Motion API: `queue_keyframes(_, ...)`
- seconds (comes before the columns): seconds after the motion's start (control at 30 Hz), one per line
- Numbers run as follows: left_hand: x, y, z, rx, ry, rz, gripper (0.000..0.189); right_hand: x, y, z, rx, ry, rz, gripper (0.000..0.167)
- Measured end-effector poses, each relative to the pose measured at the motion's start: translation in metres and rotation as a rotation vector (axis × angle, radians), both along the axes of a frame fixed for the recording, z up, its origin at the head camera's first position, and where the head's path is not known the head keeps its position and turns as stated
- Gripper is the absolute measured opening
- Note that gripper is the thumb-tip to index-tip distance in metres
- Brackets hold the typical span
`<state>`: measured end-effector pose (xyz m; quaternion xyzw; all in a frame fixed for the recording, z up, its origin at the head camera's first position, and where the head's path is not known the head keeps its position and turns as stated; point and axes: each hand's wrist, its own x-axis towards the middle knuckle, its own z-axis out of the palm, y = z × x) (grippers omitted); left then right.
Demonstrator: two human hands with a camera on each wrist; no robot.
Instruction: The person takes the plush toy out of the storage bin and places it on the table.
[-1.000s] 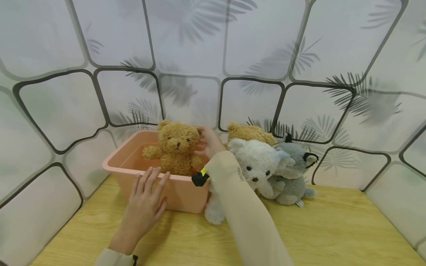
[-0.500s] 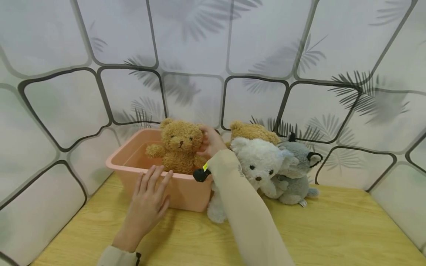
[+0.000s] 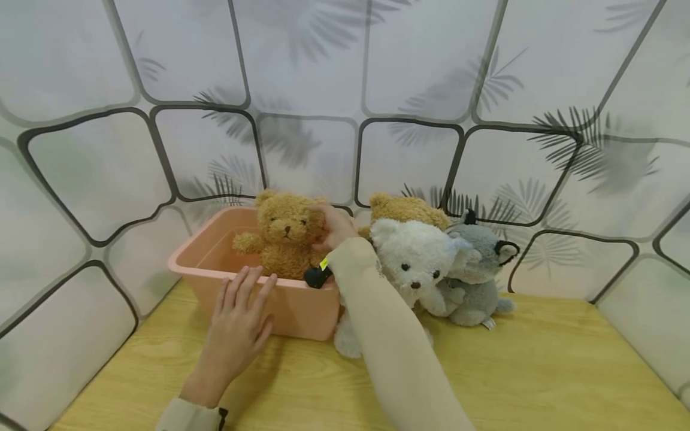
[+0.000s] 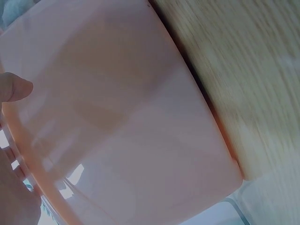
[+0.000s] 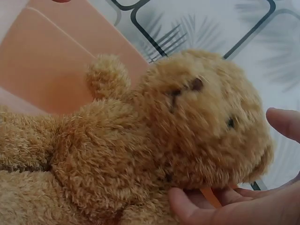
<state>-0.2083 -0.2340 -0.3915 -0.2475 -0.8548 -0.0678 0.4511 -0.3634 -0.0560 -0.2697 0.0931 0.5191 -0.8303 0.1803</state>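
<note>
A brown teddy bear (image 3: 286, 233) sits upright in the pink plastic tub (image 3: 302, 311), facing the camera, with one arm out to the side. My right hand (image 3: 335, 227) is at the side of its head. In the right wrist view its lower fingers (image 5: 187, 206) touch the bear by the neck, while the thumb (image 5: 283, 123) stands apart from the fur. My left hand (image 3: 237, 326) rests on the tub's near rim, fingers extended over the edge. The left wrist view shows that thumb (image 4: 18, 88) against the outer wall.
Right of the tub, a white teddy bear (image 3: 415, 257) leans beside a grey plush animal (image 3: 477, 263) with black-edged ears. Another brown plush (image 3: 406, 209) shows behind them. A patterned cloth wall (image 3: 307, 72) rises behind the wooden tabletop (image 3: 539, 365).
My right hand has shifted slightly left, covering more of the side of the brown bear's head. The left hand stays on the rim.
</note>
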Motion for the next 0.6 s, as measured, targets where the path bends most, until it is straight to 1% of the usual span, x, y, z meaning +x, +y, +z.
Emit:
queue_keyframes(0.13,0.0012,-0.0001,0.0003,0.002,-0.007,0.011,0.062,0.0004,-0.0011,0.0004,0.072,-0.004,0.016,0.084)
queue_keyframes(0.27,0.0018,-0.0008,0.0007,0.001,-0.015,0.011,0.063,-0.0011,-0.0019,0.0008,0.118,0.026,0.085,0.070)
queue_keyframes(0.4,0.0010,-0.0012,0.0008,0.001,-0.015,0.009,0.066,-0.0031,-0.0037,0.0037,0.153,0.066,0.141,0.072)
queue_keyframes(0.5,0.0009,-0.0013,0.0010,0.003,-0.016,0.012,0.065,-0.0040,-0.0064,0.0055,0.171,0.074,0.155,0.083)
queue_keyframes(0.53,0.0010,-0.0014,0.0013,0.003,-0.017,0.013,0.065,-0.0046,-0.0076,0.0055,0.175,0.070,0.158,0.082)
queue_keyframes(0.6,0.0016,-0.0016,0.0018,0.002,-0.022,0.011,0.065,-0.0060,-0.0100,0.0044,0.189,0.059,0.153,0.073)
